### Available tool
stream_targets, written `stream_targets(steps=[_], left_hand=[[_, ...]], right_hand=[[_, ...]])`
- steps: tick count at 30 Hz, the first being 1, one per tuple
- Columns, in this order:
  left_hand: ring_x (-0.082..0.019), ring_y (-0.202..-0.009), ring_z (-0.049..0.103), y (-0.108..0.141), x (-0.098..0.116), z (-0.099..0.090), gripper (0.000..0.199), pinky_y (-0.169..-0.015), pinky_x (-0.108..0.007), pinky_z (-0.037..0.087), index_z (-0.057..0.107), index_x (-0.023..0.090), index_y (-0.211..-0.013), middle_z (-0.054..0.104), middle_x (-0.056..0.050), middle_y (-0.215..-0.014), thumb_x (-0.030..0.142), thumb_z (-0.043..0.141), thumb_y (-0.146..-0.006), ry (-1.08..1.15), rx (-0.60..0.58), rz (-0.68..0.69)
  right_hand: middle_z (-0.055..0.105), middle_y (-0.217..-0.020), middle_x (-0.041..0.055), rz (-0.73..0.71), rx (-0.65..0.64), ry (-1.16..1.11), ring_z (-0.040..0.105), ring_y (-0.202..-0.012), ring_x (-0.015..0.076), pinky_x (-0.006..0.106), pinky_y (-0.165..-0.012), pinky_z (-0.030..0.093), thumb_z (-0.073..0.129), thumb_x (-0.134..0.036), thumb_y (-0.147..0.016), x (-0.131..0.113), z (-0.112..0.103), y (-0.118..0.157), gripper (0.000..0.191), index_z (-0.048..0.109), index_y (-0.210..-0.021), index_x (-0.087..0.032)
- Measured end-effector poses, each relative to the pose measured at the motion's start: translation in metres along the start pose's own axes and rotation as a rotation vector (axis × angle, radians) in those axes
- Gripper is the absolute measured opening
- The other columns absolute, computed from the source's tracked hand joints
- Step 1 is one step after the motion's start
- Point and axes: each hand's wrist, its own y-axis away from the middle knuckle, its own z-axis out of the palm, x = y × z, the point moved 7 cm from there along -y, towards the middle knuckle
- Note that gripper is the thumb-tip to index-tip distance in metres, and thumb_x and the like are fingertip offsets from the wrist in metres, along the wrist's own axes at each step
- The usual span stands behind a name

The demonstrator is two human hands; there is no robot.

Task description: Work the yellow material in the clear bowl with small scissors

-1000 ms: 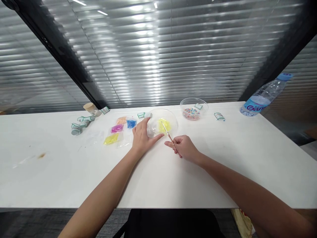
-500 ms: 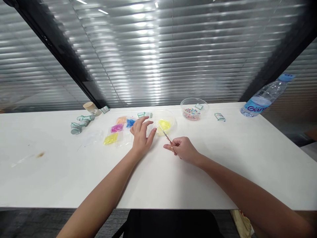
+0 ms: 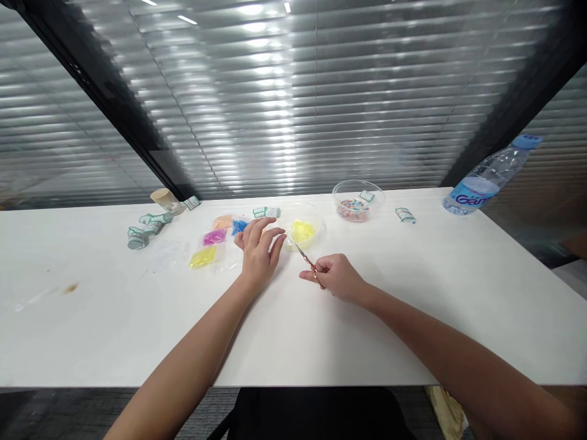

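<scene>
My right hand is closed round the handles of rose-gold scissors, whose silver blades point up and left. Thumb and index finger of my left hand come close together near the blade tip; anything between them is too small to make out. Just behind the blades sits a clear round dish holding yellow pieces. To the left of my left hand lie small bags: blue, orange, magenta and yellow.
A clear bowl of multicoloured beads stands at the back. A water bottle is at the back right, with a small packet nearer the bowl. Green-white tubes and a pale-lidded jar are at left on the white table.
My left thumb and index finger have come closer together at the scissors' tip. The scissors in my right hand have shifted slightly left. The view has moved a little.
</scene>
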Motion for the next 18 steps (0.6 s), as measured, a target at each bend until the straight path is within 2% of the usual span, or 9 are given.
stream_targets(steps=[12, 18], left_hand=[[-0.025, -0.113, 0.056, -0.0005, 0.0006, 0.0014, 0.01, -0.093, -0.042, 0.029, 0.064, 0.023, -0.093, 0.066, -0.007, -0.115, 0.027, 0.054, -0.094, -0.004, -0.015, -0.02], [-0.024, -0.113, 0.057, -0.0022, 0.0039, -0.0015, 0.008, -0.093, -0.042, 0.029, 0.063, 0.023, -0.092, 0.066, -0.007, -0.114, 0.024, 0.056, -0.093, 0.015, 0.016, -0.012]], right_hand=[[0.026, -0.052, -0.0045, -0.018, 0.009, 0.049, 0.022, -0.051, 0.0081, 0.028, -0.05, 0.018, 0.072, -0.063, -0.066, -0.0014, 0.0003, 0.0015, 0.062, 0.032, -0.051, -0.018], [0.024, -0.054, -0.0044, -0.041, 0.018, 0.061, 0.02, -0.053, 0.0085, 0.028, -0.049, 0.017, 0.072, -0.067, -0.064, 0.0013, 0.0007, 0.0013, 0.066, 0.028, -0.055, -0.018]])
